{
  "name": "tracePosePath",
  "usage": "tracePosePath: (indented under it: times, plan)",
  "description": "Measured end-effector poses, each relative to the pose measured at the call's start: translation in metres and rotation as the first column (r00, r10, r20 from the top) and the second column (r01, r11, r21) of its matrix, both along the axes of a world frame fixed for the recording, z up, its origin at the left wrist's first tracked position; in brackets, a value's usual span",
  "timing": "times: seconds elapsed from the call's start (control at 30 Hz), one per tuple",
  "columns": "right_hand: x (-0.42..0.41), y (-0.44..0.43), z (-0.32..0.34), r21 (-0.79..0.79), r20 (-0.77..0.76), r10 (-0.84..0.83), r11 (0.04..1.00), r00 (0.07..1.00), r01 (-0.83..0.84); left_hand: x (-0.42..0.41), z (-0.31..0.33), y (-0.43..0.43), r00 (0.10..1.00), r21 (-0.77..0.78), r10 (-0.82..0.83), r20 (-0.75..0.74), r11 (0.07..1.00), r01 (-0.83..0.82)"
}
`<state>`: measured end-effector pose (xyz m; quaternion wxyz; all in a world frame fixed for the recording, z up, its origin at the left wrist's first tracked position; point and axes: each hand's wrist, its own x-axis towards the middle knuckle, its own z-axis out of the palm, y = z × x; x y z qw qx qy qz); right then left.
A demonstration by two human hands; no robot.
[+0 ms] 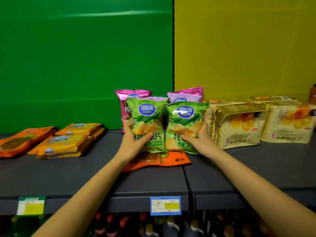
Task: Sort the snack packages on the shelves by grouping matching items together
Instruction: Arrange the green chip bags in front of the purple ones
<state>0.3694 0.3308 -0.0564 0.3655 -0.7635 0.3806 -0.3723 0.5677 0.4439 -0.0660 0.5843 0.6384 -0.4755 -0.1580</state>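
Two matching green chip bags stand upright side by side at the middle of the shelf. My left hand (132,142) grips the left green bag (147,117) at its lower left, thumb across the front. My right hand (199,139) grips the right green bag (185,120) at its lower right. Both bags rest on a flat orange packet (172,159). Behind them stand a dark pink chip bag (124,103) and a lighter purple chip bag (185,94), each partly hidden.
Flat orange and yellow packets (65,141) lie in stacks at the left of the dark shelf (145,182). Cream croissant packs (239,125) stand at the right. Price tags (165,205) hang on the shelf's front edge, with bottles on the shelf below.
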Motion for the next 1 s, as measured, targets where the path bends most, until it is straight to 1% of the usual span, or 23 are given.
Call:
tracePosePath:
  times: [0.1,0.3,0.4,0.47,0.5,0.53,0.57,0.63,0.67,0.73,0.77,0.83,0.9,0.97,1.0]
  plan:
    - [0.002,0.002,-0.001,0.023,0.026,-0.061,0.998,0.998,0.06,0.002,0.002,0.005,0.992,-0.012,0.03,0.124,1.0,-0.029]
    - [-0.006,0.012,0.002,0.027,0.099,-0.126,0.992,0.987,0.124,0.008,0.001,0.014,0.982,-0.076,0.029,0.184,0.997,-0.015]
    - [-0.018,0.02,-0.001,-0.041,0.12,-0.243,0.967,0.963,0.25,0.008,-0.002,0.023,0.934,-0.129,0.156,0.321,0.984,-0.119]
    - [-0.026,0.03,-0.005,-0.097,0.145,-0.294,0.946,0.945,0.309,0.005,-0.005,0.033,0.878,-0.223,0.232,0.42,0.964,-0.148]
    - [-0.029,0.035,-0.007,-0.104,0.14,-0.303,0.942,0.943,0.318,0.002,-0.007,0.039,0.843,-0.263,0.242,0.48,0.957,-0.125]
    - [-0.032,0.041,-0.008,-0.1,0.101,-0.299,0.946,0.949,0.309,-0.001,-0.008,0.043,0.804,-0.282,0.236,0.546,0.955,-0.088]
    - [-0.035,0.045,-0.01,-0.083,0.024,-0.283,0.955,0.959,0.284,-0.004,-0.009,0.046,0.757,-0.272,0.209,0.619,0.961,-0.042]
    - [-0.038,0.053,-0.011,-0.025,-0.212,-0.202,0.979,0.956,0.201,-0.01,-0.009,0.046,0.648,-0.151,0.072,0.758,0.986,0.067]
    - [-0.037,0.056,-0.012,-0.009,-0.333,-0.146,0.988,0.932,0.152,-0.013,-0.008,0.045,0.577,-0.064,-0.005,0.817,0.993,0.099]
    - [-0.032,0.058,-0.014,-0.033,-0.488,-0.096,0.995,0.867,0.091,-0.018,-0.007,0.037,0.425,0.071,-0.107,0.899,0.993,0.099]
    - [-0.029,0.057,-0.016,-0.055,-0.529,-0.106,0.994,0.842,0.091,-0.021,-0.006,0.034,0.365,0.113,-0.136,0.921,0.99,0.084]
    - [-0.022,0.054,-0.018,-0.076,-0.567,-0.141,0.99,0.811,0.119,-0.025,-0.004,0.028,0.3,0.165,-0.179,0.937,0.984,0.071]
    - [-0.014,0.049,-0.018,-0.066,-0.57,-0.141,0.99,0.809,0.125,-0.025,-0.002,0.025,0.221,0.18,-0.194,0.956,0.98,0.086]
    - [-0.008,0.046,-0.017,-0.043,-0.566,-0.123,0.992,0.815,0.119,-0.023,0.003,0.02,0.109,0.177,-0.19,0.976,0.977,0.122]
    - [-0.006,0.046,-0.017,-0.038,-0.567,-0.116,0.993,0.816,0.115,-0.024,0.005,0.017,0.064,0.214,-0.224,0.973,0.967,0.137]
